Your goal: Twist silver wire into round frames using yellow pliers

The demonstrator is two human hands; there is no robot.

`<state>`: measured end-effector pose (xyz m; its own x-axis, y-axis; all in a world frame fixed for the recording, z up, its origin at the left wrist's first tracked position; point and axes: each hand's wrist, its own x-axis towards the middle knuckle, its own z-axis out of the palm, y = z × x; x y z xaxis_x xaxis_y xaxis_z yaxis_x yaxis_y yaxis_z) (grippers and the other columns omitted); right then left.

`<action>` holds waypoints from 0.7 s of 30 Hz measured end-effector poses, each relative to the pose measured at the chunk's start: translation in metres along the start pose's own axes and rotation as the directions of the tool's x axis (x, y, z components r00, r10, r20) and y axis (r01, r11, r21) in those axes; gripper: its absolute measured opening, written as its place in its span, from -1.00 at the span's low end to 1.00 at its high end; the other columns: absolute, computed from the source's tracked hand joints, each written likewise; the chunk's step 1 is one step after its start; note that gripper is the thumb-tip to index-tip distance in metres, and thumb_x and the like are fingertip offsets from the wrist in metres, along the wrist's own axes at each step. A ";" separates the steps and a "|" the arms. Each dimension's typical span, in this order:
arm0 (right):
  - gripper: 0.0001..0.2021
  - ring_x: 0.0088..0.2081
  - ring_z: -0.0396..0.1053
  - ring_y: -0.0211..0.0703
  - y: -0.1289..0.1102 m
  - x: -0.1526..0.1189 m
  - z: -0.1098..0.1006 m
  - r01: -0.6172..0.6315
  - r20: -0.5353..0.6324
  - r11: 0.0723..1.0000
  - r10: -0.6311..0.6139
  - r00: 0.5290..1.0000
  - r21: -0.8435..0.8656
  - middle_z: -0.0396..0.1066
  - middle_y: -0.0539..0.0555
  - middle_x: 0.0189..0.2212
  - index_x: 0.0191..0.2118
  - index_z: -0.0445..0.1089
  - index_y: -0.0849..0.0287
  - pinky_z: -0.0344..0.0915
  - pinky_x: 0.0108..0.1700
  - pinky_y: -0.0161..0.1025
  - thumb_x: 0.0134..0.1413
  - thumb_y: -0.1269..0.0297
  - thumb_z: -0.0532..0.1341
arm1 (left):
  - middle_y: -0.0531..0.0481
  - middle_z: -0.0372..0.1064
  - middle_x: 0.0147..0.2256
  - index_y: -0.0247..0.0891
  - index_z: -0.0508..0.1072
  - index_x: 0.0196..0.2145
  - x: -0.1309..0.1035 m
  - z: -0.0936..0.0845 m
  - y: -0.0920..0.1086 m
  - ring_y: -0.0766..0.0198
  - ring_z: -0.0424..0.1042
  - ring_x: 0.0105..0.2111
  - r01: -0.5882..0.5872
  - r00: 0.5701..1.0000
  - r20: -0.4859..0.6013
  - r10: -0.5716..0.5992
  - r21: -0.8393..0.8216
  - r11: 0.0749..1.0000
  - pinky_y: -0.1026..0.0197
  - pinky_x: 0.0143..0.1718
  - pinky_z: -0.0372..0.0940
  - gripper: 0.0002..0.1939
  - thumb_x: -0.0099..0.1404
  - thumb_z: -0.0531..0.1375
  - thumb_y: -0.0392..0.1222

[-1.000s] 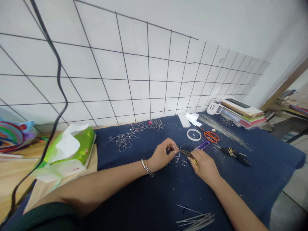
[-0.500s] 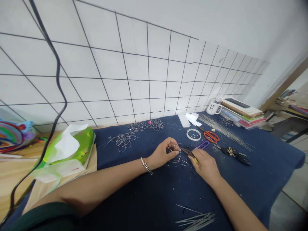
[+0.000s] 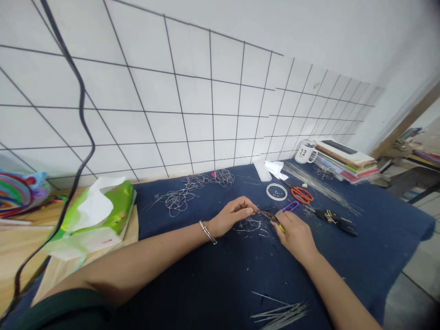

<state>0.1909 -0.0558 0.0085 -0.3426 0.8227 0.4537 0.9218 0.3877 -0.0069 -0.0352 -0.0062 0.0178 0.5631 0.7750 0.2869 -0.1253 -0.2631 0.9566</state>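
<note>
My right hand (image 3: 296, 236) is closed round pliers (image 3: 270, 215) with a yellow handle, their jaws pointing left toward my other fingertips. Thumb and fingers of my left hand (image 3: 237, 214) pinch a thin wire right at the plier tips; most of that wire is too fine to make out. Just below the left fingers are looped thin wires (image 3: 250, 224) on the dark blue cloth (image 3: 227, 270). A small loose wire curl lies near the pliers. A silver bracelet (image 3: 208, 232) circles the left wrist.
Coiled wire bundles (image 3: 177, 201) lie at the back left. To the right are a white ring-shaped dish (image 3: 277, 192) with beads, orange-handled scissors (image 3: 301, 195), a purple tool (image 3: 290, 206), black-handled pliers (image 3: 337, 221) and long wires (image 3: 323, 190). Cut wires (image 3: 282, 316) lie in front, a tissue pack (image 3: 120, 211) left.
My left fingers have straightened somewhat and shifted, with the thumb now nearer the plier tips. The wire loops beneath them show more fully. The right hand has hardly moved.
</note>
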 end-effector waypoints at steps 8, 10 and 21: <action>-0.84 -0.31 0.27 -0.20 -0.003 0.000 0.001 0.011 0.029 0.999 -0.012 1.000 0.036 0.30 0.08 -0.40 -0.31 0.32 0.15 0.16 -0.24 -0.32 0.12 0.29 0.02 | 0.00 0.32 -0.42 -0.35 0.33 -0.38 0.002 0.002 -0.007 0.41 0.27 -0.45 0.111 0.992 -0.073 -0.106 0.057 0.992 0.32 -0.40 0.20 -0.81 0.13 0.17 -0.16; -0.84 -0.31 0.27 -0.20 -0.003 0.000 0.002 0.003 0.034 0.999 -0.005 0.999 0.040 0.30 0.08 -0.39 -0.30 0.33 0.16 0.17 -0.24 -0.31 0.12 0.29 0.02 | 0.02 0.30 -0.44 -0.35 0.35 -0.38 0.002 0.002 -0.007 0.43 0.25 -0.48 0.114 0.992 -0.071 -0.108 0.088 0.990 0.33 -0.42 0.19 -0.82 0.13 0.17 -0.16; -0.83 -0.31 0.28 -0.20 -0.004 -0.001 0.006 0.020 0.015 0.998 -0.021 1.000 0.051 0.32 0.09 -0.40 -0.30 0.34 0.16 0.17 -0.25 -0.31 0.12 0.29 0.02 | 0.03 0.29 -0.49 -0.36 0.40 -0.43 0.002 0.002 -0.008 0.43 0.21 -0.51 0.110 0.993 -0.053 -0.101 0.223 0.969 0.35 -0.47 0.16 -0.81 0.13 0.14 -0.15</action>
<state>0.1862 -0.0560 0.0024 -0.3646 0.8203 0.4407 0.9041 0.4251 -0.0434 -0.0311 -0.0033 0.0103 0.5284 0.8272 0.1914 0.1229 -0.2976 0.9468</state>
